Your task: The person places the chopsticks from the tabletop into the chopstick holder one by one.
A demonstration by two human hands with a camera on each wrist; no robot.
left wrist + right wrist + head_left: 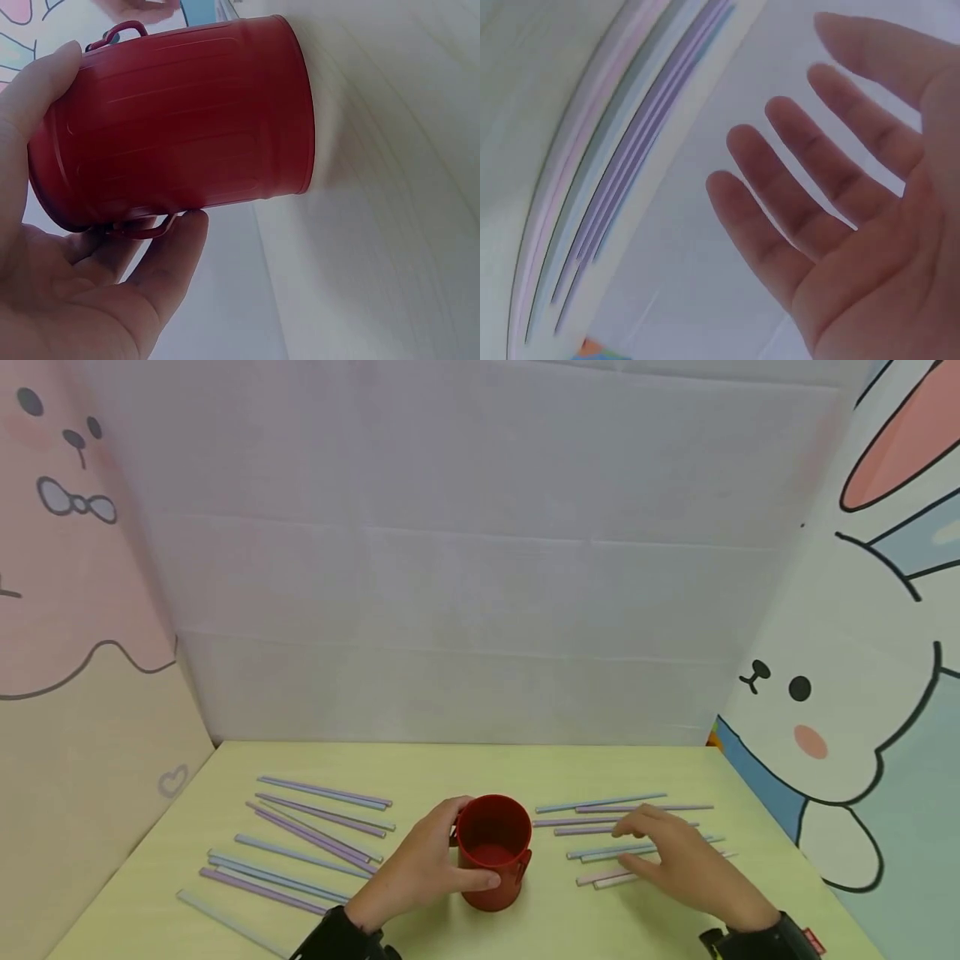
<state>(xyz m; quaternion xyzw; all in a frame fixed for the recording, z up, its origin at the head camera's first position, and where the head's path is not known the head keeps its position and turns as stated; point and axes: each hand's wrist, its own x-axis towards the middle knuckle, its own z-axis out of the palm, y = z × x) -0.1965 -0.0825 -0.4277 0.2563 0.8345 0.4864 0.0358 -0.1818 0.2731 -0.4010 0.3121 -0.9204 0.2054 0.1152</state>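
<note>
A red metal bucket (pixel 495 839) with two small side handles stands near the middle of the table, its open top facing up. My left hand (pixel 435 860) grips it from the left, thumb across the near side. In the left wrist view the fingers lie along the far side of the bucket (pixel 187 112), at one handle. My right hand (pixel 678 860) hovers over the right group of straws (pixel 622 852), fingers spread and slightly bent, holding nothing. Straws in purple, blue and pale pink (pixel 615 172) lie beyond the fingertips in the right wrist view.
On the left half of the table lies a larger group of straws (pixel 300 852) in purple, blue and pale green, roughly side by side. A white sheet (pixel 465 568) closes off the back. Cartoon-printed panels (pixel 817 710) stand at both sides.
</note>
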